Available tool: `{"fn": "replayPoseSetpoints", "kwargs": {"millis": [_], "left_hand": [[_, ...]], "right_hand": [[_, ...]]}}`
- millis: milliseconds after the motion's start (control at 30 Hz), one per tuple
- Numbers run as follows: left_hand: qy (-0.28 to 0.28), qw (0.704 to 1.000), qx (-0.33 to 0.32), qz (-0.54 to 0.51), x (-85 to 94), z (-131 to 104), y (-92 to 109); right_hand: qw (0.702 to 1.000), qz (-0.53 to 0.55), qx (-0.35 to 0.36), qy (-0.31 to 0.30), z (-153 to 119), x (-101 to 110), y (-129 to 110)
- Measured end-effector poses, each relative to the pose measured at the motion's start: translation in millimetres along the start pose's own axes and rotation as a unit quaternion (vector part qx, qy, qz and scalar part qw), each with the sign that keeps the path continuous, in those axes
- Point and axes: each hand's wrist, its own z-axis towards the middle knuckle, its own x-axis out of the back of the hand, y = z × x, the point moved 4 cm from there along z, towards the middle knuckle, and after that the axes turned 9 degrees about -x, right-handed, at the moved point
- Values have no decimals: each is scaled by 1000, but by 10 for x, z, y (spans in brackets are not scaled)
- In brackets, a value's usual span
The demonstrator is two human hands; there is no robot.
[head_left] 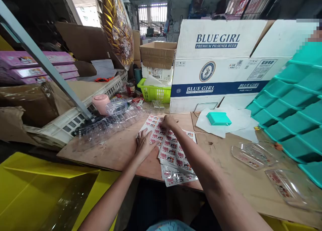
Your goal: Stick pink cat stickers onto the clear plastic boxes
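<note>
My left hand [144,144] lies with its fingers spread on the lower left part of a sticker sheet [152,122] printed with cartoon cats and pink marks. At the upper right edge of that sheet, my right hand [169,121] is closed in a pinch; its fingertips are partly hidden. More sticker sheets [169,151] lie fanned out under my right forearm. Below them a shiny stack of sheets [176,177] reaches the table's front edge.
Clear plastic covers [254,154] lie on the right, near a wall of stacked turquoise trays [289,100]. A small turquoise tray [218,118] rests on white paper. Clear plastic pieces [110,125], a pink cup [101,103] and a green basket [157,93] stand left; a white carton [221,70] stands behind.
</note>
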Motion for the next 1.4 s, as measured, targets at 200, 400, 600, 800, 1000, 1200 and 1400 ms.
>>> {"fn": "replayPoseSetpoints", "kwargs": {"millis": [200, 400, 600, 800, 1000, 1200, 1400], "left_hand": [[168, 969, 54, -171, 520, 234, -53], [-8, 810, 132, -571, 541, 399, 410], [-60, 750, 198, -628, 114, 229, 944], [-125, 708, 194, -668, -156, 154, 1205], [-110, 754, 191, -619, -192, 128, 1145], [-85, 765, 215, -601, -228, 116, 1077], [-91, 773, 201, -595, -250, 96, 1078]], "right_hand": [[974, 189, 122, -14, -471, 441, 14], [932, 335, 134, -4, -877, 966, 713], [926, 127, 216, 282, -1395, 1096, 1049], [923, 75, 297, 232, -1602, 682, 937], [921, 56, 320, 215, -1563, 543, 1014], [905, 77, 344, 240, -1596, 509, 1012], [915, 250, 270, 162, -1478, 449, 1041]]}}
